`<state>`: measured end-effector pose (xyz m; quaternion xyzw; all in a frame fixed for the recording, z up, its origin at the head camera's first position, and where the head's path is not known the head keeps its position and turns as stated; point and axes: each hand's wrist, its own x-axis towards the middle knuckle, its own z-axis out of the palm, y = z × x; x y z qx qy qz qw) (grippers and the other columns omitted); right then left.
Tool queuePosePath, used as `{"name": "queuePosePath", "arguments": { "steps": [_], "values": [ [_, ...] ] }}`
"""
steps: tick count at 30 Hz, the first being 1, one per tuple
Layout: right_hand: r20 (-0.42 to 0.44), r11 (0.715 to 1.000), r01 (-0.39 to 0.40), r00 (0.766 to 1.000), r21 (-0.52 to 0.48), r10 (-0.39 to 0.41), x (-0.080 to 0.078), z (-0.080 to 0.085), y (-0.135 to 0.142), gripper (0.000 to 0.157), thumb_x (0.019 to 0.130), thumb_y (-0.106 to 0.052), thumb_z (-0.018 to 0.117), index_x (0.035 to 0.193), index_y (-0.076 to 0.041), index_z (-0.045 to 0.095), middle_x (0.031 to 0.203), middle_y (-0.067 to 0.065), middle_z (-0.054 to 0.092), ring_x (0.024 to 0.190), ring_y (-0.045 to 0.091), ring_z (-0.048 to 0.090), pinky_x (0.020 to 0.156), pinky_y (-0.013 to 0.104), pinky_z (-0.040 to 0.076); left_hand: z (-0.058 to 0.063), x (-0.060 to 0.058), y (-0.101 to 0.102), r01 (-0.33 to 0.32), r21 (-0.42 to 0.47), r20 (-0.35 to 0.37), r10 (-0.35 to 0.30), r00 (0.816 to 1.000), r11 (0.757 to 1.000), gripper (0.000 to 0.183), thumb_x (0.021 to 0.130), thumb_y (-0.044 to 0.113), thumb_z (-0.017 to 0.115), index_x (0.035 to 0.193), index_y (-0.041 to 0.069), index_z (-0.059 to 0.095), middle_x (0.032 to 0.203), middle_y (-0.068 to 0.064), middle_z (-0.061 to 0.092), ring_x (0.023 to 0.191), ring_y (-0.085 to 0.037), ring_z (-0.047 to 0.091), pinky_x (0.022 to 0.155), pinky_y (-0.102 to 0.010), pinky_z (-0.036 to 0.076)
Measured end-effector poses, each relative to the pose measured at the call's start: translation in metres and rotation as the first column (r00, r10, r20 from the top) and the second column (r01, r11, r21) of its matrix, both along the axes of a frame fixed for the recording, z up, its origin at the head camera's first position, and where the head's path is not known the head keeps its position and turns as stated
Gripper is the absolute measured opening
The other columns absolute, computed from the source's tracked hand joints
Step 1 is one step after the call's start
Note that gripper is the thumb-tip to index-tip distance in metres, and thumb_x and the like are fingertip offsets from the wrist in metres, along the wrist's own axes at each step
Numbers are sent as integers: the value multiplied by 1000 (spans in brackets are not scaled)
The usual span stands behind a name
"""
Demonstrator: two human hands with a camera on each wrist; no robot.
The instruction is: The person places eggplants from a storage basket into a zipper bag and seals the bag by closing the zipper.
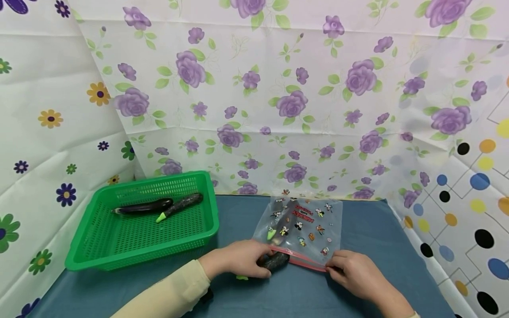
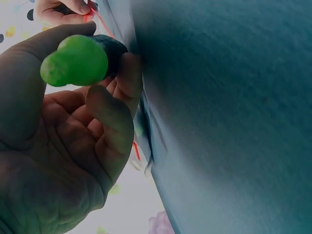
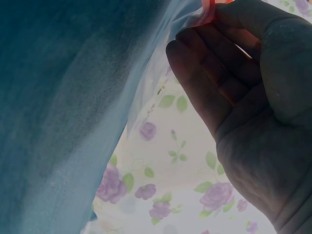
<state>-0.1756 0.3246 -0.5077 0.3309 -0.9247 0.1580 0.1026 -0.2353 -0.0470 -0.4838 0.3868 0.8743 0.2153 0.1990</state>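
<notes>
My left hand (image 1: 245, 259) grips a dark, rough-skinned vegetable with a bright green stem end (image 2: 75, 63); its dark far end (image 1: 277, 261) lies at the mouth of a clear zip bag (image 1: 318, 236). The bag lies flat on the table, printed with small cartoon figures, and has a red zip edge (image 1: 306, 260). Through the plastic show dark long shapes, one with a light green tip (image 1: 271, 233) and one with a pale end. At the bag's right front corner, my right hand (image 1: 354, 270) pinches the red edge.
A green plastic basket (image 1: 139, 251) stands at the left, with a glossy eggplant (image 1: 145, 206) and another dark vegetable with a green tip (image 1: 183, 206) in it. A blue cloth (image 1: 377, 238) covers the table. Patterned sheets (image 1: 254, 110) rise behind and at both sides.
</notes>
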Motion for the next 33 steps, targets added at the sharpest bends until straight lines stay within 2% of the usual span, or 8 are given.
{"name": "queuePosePath", "arguments": {
  "steps": [8,17,20,24,27,29,33],
  "values": [
    [1,1000,1,1000,-8,-1,0,-2,1,17,95,-11,88,95,-28,83,91,-23,65,78,-6,60,66,30,57,-1,1,8,-65,-28,-56,63,996,998,41,99,45,83,132,22,77,101,15,69,85,-4,62,74,-33,52],
    [14,1000,6,1000,-4,-6,-1,-1,1,16,96,-12,88,95,-28,83,91,-23,64,78,-6,59,66,30,56,-1,2,11,-114,-46,-67,111,992,992,47,100,48,82,138,22,76,109,13,73,86,-5,62,74,-34,52],
    [15,1000,9,1000,0,-9,-1,0,1,16,96,-12,88,96,-28,83,91,-23,64,78,-6,58,66,30,56,-2,2,11,-120,-52,-68,116,991,991,53,100,51,81,145,22,74,120,12,75,94,-5,65,78,-35,54],
    [22,1000,6,1000,6,-6,0,0,1,15,96,-13,88,96,-28,83,91,-23,65,78,-5,58,65,30,56,-3,2,10,-110,-61,-71,105,992,992,57,102,55,78,149,23,73,138,11,74,117,-9,70,93,-39,58],
    [27,1000,3,1000,8,-3,-1,1,1,15,96,-14,88,96,-28,83,91,-23,65,78,-5,58,65,30,56,-4,2,10,-100,-67,-70,95,993,993,56,103,57,77,148,22,74,145,9,72,129,-14,69,102,-41,58],
    [26,1000,3,1000,6,-3,-1,0,1,15,97,-14,88,96,-28,83,91,-23,65,77,-5,58,65,30,56,-4,2,10,-99,-66,-66,95,993,993,56,103,56,77,146,21,74,141,9,74,126,-13,70,101,-40,58],
    [16,1000,5,1000,0,-5,-1,-1,1,16,96,-13,88,96,-28,83,91,-23,64,77,-6,57,65,29,55,-3,3,11,-109,-54,-47,106,993,993,41,103,51,80,130,20,79,110,11,76,91,-7,71,80,-33,56]
  ]
}}
